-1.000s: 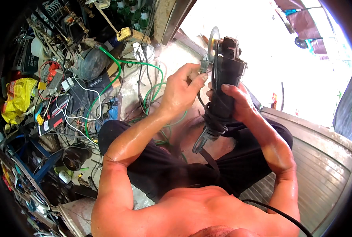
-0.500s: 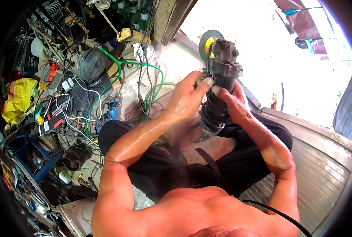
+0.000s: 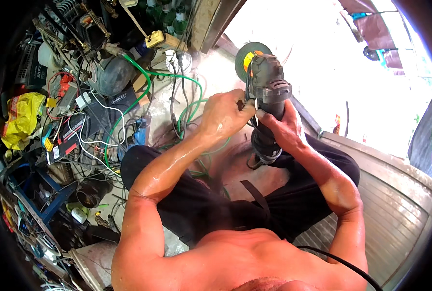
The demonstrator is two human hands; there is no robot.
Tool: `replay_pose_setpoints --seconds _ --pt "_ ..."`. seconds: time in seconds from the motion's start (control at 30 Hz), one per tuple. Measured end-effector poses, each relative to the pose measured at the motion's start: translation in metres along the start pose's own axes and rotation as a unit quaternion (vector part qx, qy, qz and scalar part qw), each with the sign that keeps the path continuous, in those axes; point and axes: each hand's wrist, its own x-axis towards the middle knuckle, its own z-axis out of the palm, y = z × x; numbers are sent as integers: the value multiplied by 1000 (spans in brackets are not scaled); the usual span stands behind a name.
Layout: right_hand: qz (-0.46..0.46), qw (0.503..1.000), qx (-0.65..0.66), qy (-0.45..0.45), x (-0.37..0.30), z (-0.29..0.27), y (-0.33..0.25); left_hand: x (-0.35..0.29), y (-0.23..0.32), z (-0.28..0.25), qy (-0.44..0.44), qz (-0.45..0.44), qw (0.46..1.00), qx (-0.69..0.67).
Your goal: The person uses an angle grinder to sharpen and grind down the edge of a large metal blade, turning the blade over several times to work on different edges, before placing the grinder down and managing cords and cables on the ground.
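An angle grinder [image 3: 268, 72] with a black body stands nearly upright between my hands, its head pointing away from me. On its left side sits a dark round disc [image 3: 241, 60] with a yellow and orange centre. My right hand [image 3: 288, 130] is wrapped round the grinder's body from the right. My left hand [image 3: 223, 114] is closed in a pinch against the left side of the body. A thin dark strand runs down to its fingers. A small pale sliver [image 3: 256, 111] shows between the two thumbs; exactly what the left fingers grip is hidden.
Green hose [image 3: 196, 85] and tangled wires cover the floor at left. Beyond them are a dark round tank [image 3: 114, 76], a yellow bag [image 3: 22, 119] and green bottles [image 3: 179, 22]. A ribbed metal panel [image 3: 371, 189] lies at right, by a bright doorway.
The grinder has tilted and turned slightly, its head shifting left and more of the disc's face showing. My left hand has moved a little down along it. A pale sliver now shows between the thumbs.
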Motion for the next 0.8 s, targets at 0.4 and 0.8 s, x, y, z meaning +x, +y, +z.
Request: replay_pose_setpoints --seconds 0.4,0.8 --pt "80 994 70 -32 10 2 -8 -1 -16 1 -34 -129 960 -248" --pt "74 997 29 -18 21 11 10 5 -17 12 40 -252 884 -393"
